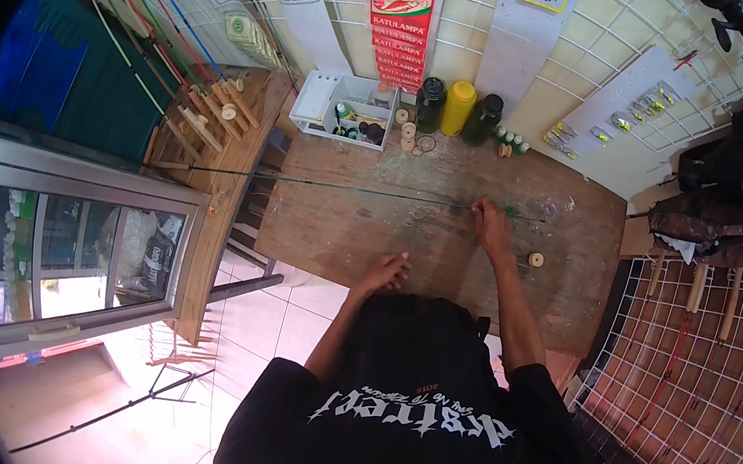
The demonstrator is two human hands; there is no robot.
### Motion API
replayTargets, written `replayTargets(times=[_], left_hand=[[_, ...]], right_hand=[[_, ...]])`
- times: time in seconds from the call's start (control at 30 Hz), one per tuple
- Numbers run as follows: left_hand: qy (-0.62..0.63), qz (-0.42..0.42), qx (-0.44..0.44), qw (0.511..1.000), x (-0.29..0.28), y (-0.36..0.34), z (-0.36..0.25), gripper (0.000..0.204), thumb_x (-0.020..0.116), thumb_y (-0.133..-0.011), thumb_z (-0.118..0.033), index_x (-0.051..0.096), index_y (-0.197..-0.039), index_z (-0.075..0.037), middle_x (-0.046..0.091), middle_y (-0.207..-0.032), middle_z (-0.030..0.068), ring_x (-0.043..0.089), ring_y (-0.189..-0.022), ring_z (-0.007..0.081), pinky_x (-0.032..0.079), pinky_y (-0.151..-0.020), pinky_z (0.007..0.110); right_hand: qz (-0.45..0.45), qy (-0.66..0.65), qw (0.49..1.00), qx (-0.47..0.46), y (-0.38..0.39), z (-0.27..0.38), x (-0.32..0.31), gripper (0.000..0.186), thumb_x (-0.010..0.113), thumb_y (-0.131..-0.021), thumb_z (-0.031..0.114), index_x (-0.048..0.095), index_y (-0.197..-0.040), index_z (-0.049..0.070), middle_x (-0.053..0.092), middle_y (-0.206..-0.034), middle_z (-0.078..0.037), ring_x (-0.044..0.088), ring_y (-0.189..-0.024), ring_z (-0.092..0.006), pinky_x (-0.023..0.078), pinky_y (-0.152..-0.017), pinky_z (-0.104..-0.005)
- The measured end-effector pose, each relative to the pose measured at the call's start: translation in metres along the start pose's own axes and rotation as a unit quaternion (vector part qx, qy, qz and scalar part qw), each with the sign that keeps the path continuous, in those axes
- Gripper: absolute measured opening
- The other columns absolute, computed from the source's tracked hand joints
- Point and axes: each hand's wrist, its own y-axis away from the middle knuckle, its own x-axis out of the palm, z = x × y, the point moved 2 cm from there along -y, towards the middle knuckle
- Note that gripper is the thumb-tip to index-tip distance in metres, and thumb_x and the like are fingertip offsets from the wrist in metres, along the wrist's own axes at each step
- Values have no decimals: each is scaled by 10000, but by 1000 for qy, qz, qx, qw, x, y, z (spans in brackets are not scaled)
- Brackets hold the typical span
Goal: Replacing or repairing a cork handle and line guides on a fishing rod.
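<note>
A thin dark fishing rod lies left to right across the wooden table, its handle end reaching over the bench at the left. My right hand is closed in a pinch on the rod near its right-hand end. Beside those fingers a small tangle of green thread shows. My left hand is at the table's near edge, apart from the rod, its fingers loosely curled and spread with nothing visible in them. A wooden spool stands to the right of my right forearm.
Along the back stand a white compartment box, wooden spools, a yellow bottle and two dark bottles. Several rods with wooden handles lean at the left, above a glass-fronted cabinet. A wire grid is at right.
</note>
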Motion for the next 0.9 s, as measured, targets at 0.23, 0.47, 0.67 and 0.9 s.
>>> replayTargets(times=[0.23, 0.47, 0.67, 0.9], left_hand=[[209, -54, -41, 976, -33, 35, 26, 498, 501, -907, -487, 539, -1119, -39, 657, -950, 113, 667, -769, 214, 523, -658, 286], [284, -133, 7, 950, -51, 55, 33, 545, 507, -913, -459, 472, -1197, 5, 634, -1076, 169, 665, -876, 260, 535, -735, 328], [211, -132, -52, 967, -67, 65, 21, 515, 522, -900, -470, 560, -1087, 9, 672, -936, 162, 676, -710, 218, 540, -597, 286], [109, -154, 27, 982, -65, 58, -45, 451, 544, -893, -461, 599, -1036, -37, 667, -814, 83, 536, -496, 89, 425, -433, 203]], right_hand=[[-27, 2, 999, -16, 4, -5, 9, 79, 568, -829, 72, 561, -907, 58, 615, -897, -147, 603, -836, -353, 471, -709, -427], [-51, -36, 998, -6, 10, 1, 2, 89, 594, -826, 77, 590, -912, 56, 598, -924, -153, 588, -855, -364, 465, -710, -418], [-91, -75, 991, -56, 17, 0, -3, 114, 615, -814, 33, 613, -927, 48, 599, -901, -136, 601, -812, -324, 475, -702, -384], [-123, -157, 980, 14, 27, 5, -14, 82, 616, -846, 61, 625, -912, 13, 612, -838, -110, 600, -672, -210, 456, -572, -309]])
